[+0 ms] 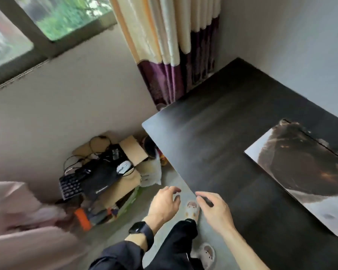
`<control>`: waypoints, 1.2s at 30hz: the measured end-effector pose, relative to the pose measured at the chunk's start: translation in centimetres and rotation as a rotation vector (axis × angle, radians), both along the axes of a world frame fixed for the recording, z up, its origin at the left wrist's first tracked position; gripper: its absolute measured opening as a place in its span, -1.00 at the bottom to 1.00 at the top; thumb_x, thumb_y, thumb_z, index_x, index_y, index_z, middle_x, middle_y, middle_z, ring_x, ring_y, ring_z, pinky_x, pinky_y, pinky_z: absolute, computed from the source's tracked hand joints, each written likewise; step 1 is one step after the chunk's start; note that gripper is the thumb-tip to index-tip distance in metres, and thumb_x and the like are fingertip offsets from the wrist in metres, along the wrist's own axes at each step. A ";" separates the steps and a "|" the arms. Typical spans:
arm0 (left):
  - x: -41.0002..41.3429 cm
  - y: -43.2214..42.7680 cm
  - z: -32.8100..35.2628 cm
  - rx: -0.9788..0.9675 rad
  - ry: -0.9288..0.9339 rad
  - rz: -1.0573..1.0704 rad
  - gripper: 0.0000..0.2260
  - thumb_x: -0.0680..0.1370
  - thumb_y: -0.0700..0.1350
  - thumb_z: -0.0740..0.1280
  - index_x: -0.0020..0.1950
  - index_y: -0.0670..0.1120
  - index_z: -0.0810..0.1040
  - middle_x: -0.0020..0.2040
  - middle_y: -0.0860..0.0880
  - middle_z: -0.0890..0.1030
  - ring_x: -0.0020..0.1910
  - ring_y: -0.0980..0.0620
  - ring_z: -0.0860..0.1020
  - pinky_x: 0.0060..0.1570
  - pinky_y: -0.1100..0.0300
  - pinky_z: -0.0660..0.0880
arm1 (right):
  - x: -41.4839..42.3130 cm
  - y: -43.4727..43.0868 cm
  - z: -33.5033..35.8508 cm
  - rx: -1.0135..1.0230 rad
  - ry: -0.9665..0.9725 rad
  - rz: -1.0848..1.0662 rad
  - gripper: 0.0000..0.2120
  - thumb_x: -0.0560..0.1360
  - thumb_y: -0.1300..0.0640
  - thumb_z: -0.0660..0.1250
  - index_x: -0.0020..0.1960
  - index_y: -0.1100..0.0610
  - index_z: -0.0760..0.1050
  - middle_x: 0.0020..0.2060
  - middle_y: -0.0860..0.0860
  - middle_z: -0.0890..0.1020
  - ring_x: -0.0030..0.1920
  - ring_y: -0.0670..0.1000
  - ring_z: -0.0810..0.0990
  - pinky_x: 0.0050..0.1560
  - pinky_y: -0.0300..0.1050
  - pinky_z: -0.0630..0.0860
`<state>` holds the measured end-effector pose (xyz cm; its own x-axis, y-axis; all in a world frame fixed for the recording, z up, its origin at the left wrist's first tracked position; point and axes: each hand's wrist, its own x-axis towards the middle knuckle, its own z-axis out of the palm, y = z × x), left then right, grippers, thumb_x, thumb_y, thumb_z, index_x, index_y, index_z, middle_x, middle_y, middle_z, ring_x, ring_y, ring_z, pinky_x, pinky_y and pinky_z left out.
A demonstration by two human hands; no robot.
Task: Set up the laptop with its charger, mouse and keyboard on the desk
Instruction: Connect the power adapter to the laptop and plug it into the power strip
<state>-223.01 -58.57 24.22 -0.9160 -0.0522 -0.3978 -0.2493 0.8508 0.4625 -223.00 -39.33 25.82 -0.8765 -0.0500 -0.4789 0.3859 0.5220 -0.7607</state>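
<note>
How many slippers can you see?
2: one slipper on the floor between the two hands, the other lower down beside the dark trouser leg, partly hidden by it.

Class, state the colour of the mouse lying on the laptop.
White, the mouse, seen in the head view.

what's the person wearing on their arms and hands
Both hands are bare, no gloves. The left hand has a black smartwatch with a dark square face on a black band at the wrist. The right hand and its forearm are bare, with no sleeve showing.
</note>
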 end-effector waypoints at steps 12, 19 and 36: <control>11.5 -12.8 2.9 0.051 -0.065 0.644 -0.79 0.58 -0.08 0.25 0.15 0.03 0.62 0.06 0.11 0.68 -0.01 0.16 0.60 0.03 0.29 0.45 | 2.1 -12.3 2.7 -0.185 -0.150 0.439 -0.88 0.58 0.00 0.36 0.07 -0.14 0.64 0.01 -0.21 0.68 0.07 -0.24 0.60 0.05 -0.36 0.45; 11.2 -21.1 1.0 0.110 -0.075 0.793 -0.80 0.56 -0.08 0.26 0.11 0.05 0.63 0.05 0.09 0.68 0.04 0.11 0.61 0.10 0.26 0.47 | -0.8 -21.1 1.6 -0.148 -0.204 0.519 -0.88 0.58 0.02 0.36 0.09 -0.07 0.62 0.01 -0.21 0.65 0.07 -0.28 0.56 -0.05 -0.49 0.39; 0.7 -42.9 -7.1 0.123 -0.248 0.612 -0.76 0.55 -0.08 0.24 0.17 0.05 0.60 0.15 0.01 0.65 0.17 -0.03 0.57 0.19 0.11 0.49 | -10.4 -37.6 -6.1 0.091 -0.412 0.424 -0.75 0.58 -0.07 0.32 0.24 -0.06 0.49 0.09 -0.11 0.62 0.14 -0.04 0.60 0.10 -0.11 0.48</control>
<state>-222.33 -101.44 17.09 -0.6164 -0.4742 -0.6286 -0.7814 0.4672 0.4138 -233.36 -76.96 19.74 -0.5305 -0.2975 -0.7938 0.3833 0.7510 -0.5376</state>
